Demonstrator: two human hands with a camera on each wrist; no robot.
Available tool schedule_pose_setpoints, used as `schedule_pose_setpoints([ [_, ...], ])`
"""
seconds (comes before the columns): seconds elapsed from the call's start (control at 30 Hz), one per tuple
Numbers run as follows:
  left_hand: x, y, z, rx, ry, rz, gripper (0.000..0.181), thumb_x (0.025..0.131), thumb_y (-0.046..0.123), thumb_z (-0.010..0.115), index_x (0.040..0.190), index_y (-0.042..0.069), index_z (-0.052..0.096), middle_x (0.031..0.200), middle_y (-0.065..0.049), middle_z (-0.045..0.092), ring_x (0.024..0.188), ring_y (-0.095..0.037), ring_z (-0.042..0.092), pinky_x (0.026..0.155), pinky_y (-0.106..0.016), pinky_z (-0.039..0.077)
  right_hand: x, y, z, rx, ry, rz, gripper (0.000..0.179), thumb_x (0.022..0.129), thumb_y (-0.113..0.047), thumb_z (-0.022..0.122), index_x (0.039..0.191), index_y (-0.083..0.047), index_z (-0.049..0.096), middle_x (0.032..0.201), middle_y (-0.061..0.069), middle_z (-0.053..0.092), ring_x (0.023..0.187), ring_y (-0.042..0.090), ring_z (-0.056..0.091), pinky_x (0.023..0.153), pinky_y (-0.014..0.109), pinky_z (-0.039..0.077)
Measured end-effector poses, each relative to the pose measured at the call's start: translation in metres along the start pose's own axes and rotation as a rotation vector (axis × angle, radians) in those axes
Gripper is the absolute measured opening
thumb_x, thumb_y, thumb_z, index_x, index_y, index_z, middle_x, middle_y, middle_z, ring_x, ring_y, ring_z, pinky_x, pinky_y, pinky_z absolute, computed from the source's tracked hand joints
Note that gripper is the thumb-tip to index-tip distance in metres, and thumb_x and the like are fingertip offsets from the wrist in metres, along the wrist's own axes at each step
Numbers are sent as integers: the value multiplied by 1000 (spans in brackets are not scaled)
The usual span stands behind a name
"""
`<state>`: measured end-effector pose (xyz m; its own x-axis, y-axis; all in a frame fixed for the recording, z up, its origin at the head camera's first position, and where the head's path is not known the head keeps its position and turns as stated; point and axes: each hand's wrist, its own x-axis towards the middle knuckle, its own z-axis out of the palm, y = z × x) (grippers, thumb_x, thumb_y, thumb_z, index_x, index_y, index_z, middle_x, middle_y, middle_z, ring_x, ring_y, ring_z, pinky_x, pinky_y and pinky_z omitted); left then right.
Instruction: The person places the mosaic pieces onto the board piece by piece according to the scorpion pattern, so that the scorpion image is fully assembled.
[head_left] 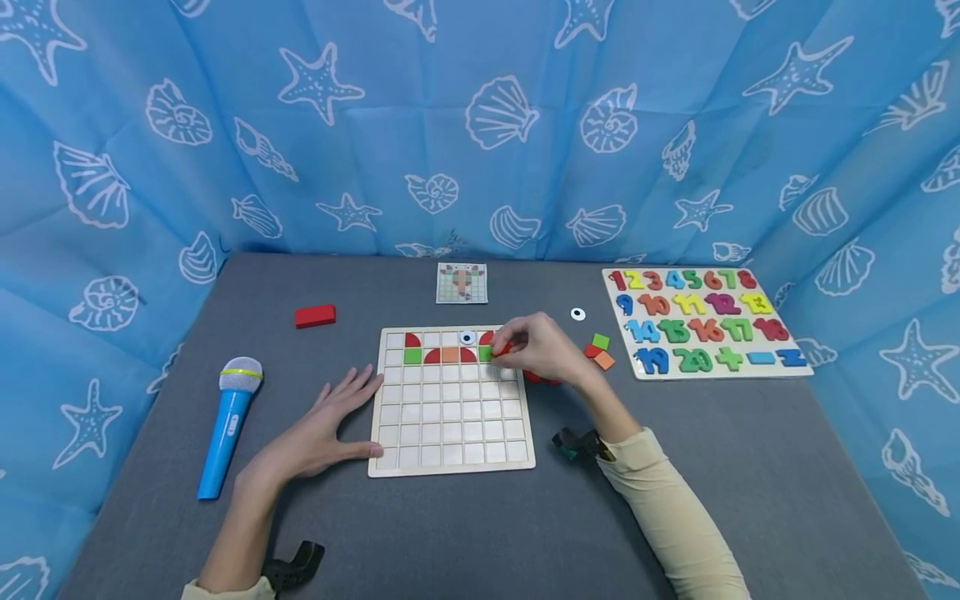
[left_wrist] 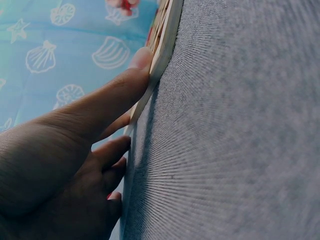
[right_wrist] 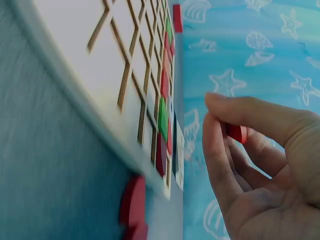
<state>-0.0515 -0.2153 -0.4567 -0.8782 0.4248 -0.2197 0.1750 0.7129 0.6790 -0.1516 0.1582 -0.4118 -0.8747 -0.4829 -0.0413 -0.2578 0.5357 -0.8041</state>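
Note:
A square wooden grid board (head_left: 452, 433) lies on the table, with red quarter-circle tiles, green square tiles (head_left: 412, 356), an orange square tile (head_left: 449, 355) and an eye tile (head_left: 467, 337) in its two far rows. My left hand (head_left: 322, 433) rests at the board's left edge, fingers spread and thumb (left_wrist: 141, 60) on the rim. Over the board's far right corner, my right hand (head_left: 543, 350) has its thumb and fingertips together. A small red piece (right_wrist: 236, 132) is held among those fingers, its shape mostly covered by them.
Loose red, green and orange tiles (head_left: 601, 341) and another eye tile (head_left: 577, 314) lie right of the board. A pattern card (head_left: 461, 283) sits behind it. A number puzzle (head_left: 705, 325) is at the right, a toy microphone (head_left: 228, 429) and red block (head_left: 315, 316) at the left.

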Motion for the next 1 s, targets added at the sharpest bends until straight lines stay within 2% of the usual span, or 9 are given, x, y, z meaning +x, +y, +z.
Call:
schedule_pose_setpoints([
  [0.1, 0, 0, 0, -3, 1, -3, 110, 86, 49, 91, 172, 16, 31, 182, -20, 18, 170, -50, 6, 132, -79, 4, 6, -4, 8, 18, -29, -39, 4, 94, -8, 83, 98, -6, 84, 106, 11, 82, 85, 13, 71, 77, 21, 57],
  [0.23, 0, -1, 1, -1, 2, -2, 110, 86, 48, 91, 172, 16, 31, 182, -20, 18, 170, -50, 6, 132, -79, 3, 16, -12, 17, 61, -63, -73, 15, 100, -4, 73, 111, -2, 83, 115, 14, 82, 97, 16, 78, 83, 23, 61],
  [0.4, 1, -2, 1, 2, -1, 0, 109, 87, 49, 90, 172, 16, 31, 182, -21, 18, 170, -51, 6, 131, -79, 3, 31, -24, 33, 170, -112, -88, 19, 98, 6, 70, 116, 4, 79, 119, 21, 79, 101, 27, 82, 79, 24, 60],
  [0.5, 1, -2, 1, 2, -4, 0, 109, 87, 49, 89, 172, 16, 31, 182, -21, 18, 170, -51, 6, 131, -80, 2, 40, -32, 44, 202, -137, -104, 18, 97, 8, 72, 113, 5, 78, 118, 22, 78, 101, 28, 82, 81, 25, 62],
  [0.67, 2, -3, 1, -1, -1, 6, 109, 87, 48, 89, 172, 14, 31, 182, -21, 18, 170, -51, 6, 131, -80, 3, 57, -41, 63, 157, -165, -119, 16, 97, 6, 73, 110, 1, 81, 121, 20, 80, 102, 24, 83, 86, 25, 65],
  [0.87, 1, -2, 1, 0, -1, 8, 108, 87, 48, 89, 173, 16, 30, 182, -20, 18, 170, -50, 6, 131, -80, 2, 70, -52, 76, 51, -204, -100, 25, 96, 6, 72, 118, 1, 81, 130, 20, 78, 107, 26, 82, 87, 24, 64],
  [1.0, -1, -1, 0, -5, 4, 21, 107, 88, 47, 89, 172, 16, 31, 182, -21, 19, 169, -52, 7, 130, -81, 3, 76, -57, 83, -16, -199, -110, 26, 95, 3, 77, 121, 1, 80, 124, 18, 81, 108, 25, 83, 89, 24, 66],
])
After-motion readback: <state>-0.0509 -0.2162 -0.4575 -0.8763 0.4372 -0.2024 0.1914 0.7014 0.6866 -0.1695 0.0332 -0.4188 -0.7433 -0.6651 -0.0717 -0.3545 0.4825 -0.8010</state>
